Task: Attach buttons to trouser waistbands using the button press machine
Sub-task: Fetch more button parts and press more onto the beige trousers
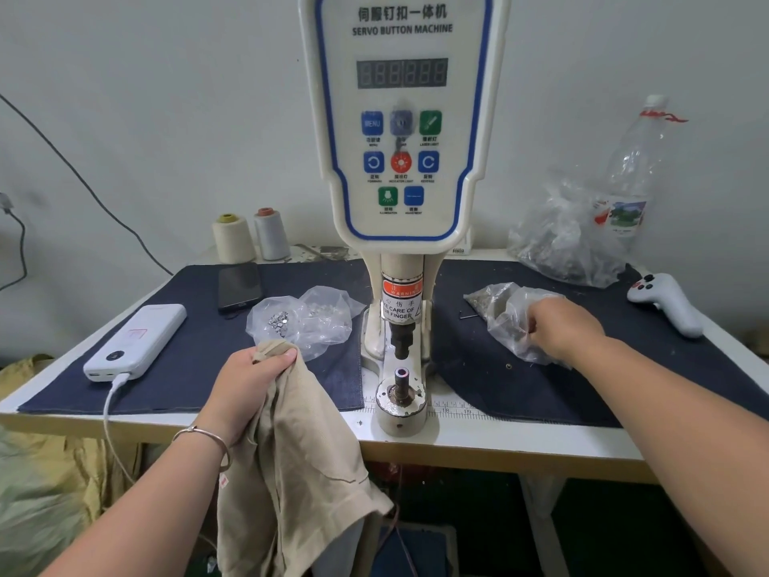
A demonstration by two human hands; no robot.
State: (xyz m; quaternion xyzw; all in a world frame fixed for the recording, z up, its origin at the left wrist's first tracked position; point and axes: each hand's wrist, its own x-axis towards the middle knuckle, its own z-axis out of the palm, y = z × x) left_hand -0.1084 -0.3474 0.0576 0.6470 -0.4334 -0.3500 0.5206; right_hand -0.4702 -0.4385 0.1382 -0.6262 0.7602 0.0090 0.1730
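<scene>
The beige trousers [291, 464] hang off the table's front edge at about 7 o'clock from the button machine [401, 131], their upper end bunched in the left hand [249, 376]. Its fingers [283, 356] are clenched round the cloth, thumb on top, and a thin bangle [204, 435] circles the wrist. The lower die post [401, 383] stands bare, just beside that hand at 3 o'clock, under the dark punch [400, 345].

The right hand [561, 331], at 3 o'clock from the post, is curled into a clear bag of small metal parts [505, 314]; its fingers pinch the plastic, though their tips are hidden behind it. A second clear bag of silver buttons [299, 318] lies at 10 o'clock from the post, touching the trousers' top.

Both bags rest on dark blue cloth [187, 360] spread over the white table [499, 441], whose front strip shows a printed ruler [453, 410]. At the left, a white power bank [137, 341] with a white cable [110, 410] and a black phone [239, 287]. At 11 o'clock, by the wall, two thread cones [249, 239]. At the far right, a white handheld controller [666, 301], a larger crumpled bag [570, 239] and a clear plastic bottle [632, 168]. The wall [145, 97] is pale, crossed by a dark wire [83, 177]. Yellowish fabric [41, 485] is heaped below at the left.
</scene>
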